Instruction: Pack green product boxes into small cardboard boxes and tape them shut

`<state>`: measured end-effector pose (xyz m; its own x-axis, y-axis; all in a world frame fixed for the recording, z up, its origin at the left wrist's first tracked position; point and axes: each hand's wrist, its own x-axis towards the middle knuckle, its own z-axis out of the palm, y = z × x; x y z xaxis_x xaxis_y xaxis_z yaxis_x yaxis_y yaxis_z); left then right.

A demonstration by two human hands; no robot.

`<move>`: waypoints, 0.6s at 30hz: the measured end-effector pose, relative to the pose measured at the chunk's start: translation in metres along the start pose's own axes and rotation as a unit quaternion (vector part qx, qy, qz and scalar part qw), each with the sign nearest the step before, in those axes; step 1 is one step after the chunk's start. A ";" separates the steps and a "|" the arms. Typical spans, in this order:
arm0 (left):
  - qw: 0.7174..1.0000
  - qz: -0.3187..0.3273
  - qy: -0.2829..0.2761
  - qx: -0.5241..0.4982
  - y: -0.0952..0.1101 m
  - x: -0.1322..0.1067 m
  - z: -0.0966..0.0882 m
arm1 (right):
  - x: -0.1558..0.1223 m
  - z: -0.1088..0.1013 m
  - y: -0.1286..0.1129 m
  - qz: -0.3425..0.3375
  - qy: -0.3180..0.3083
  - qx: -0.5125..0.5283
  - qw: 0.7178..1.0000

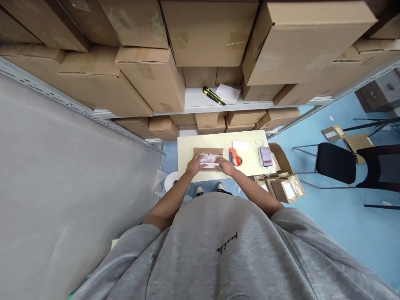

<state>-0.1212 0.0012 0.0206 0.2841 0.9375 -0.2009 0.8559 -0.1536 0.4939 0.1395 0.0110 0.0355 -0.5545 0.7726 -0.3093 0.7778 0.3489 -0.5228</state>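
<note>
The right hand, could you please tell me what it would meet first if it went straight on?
Probably the white wrapped item in the brown cardboard box, just ahead of the right hand; it may already touch, as depth is unclear.

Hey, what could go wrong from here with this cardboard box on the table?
The white wrapping bulges above the cardboard box between the left hand and right hand, so it could get pinched if the box is closed. The orange tape dispenser sits close to the right hand and might get knocked. The lilac packets lie near the edge of the table and could slide off.
</note>
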 end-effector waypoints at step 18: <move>0.992 0.079 0.054 0.080 0.002 0.008 0.000 | 0.004 0.017 -0.006 0.043 0.131 -0.116 0.984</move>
<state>-0.1172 0.0087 0.0203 0.3786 0.9249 -0.0354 0.8650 -0.3400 0.3690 0.1275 0.0029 0.0243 -0.4131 0.9036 -0.1137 0.8813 0.3651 -0.2998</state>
